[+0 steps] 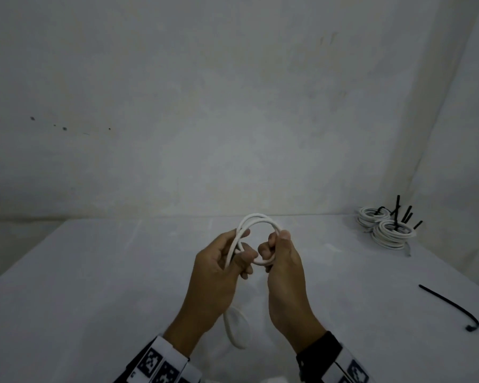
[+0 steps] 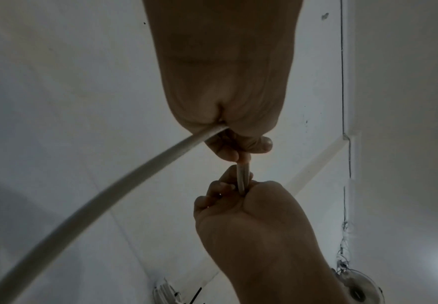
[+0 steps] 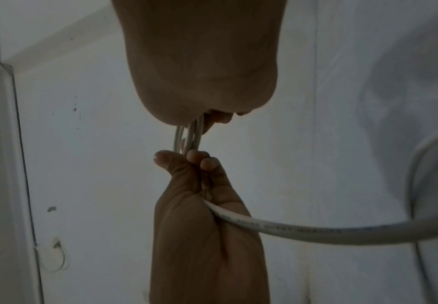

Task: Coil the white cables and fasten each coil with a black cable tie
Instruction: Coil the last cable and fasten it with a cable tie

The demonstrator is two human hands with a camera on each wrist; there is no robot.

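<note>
- White cloth covers the table [image 1: 94,272], and nothing sits out on its left side, so your working room is right in front of you.
- Your left hand [image 1: 219,269] has its fingers curled round the near-left side of the white cable [image 1: 256,218], pinning the turns where they cross; that looks like your anchor point, keeping the loops from springing apart.
- From under that hand the loose tail [image 1: 234,326] drops in a loop to the cloth between your wrists. By my read there is slack yet to be wound in, so the coil is not finished.
- The coil itself stands held up between both hands, above the table, its upper arc pointing away from you.
- Your right hand [image 1: 281,258] clenches the right side of the coil, thumb on top and fingers wrapped beneath, most likely there to set the loop size as you feed cable round.
- Further right, at the back corner, two finished coils [image 1: 385,226] lie touching each other, black ties sticking up from them: done work, parked out of the way.
- Far right and nearer you, one black cable tie [image 1: 451,306] lies alone on the cloth, well apart from your hands, presumably waiting for this coil.
</note>
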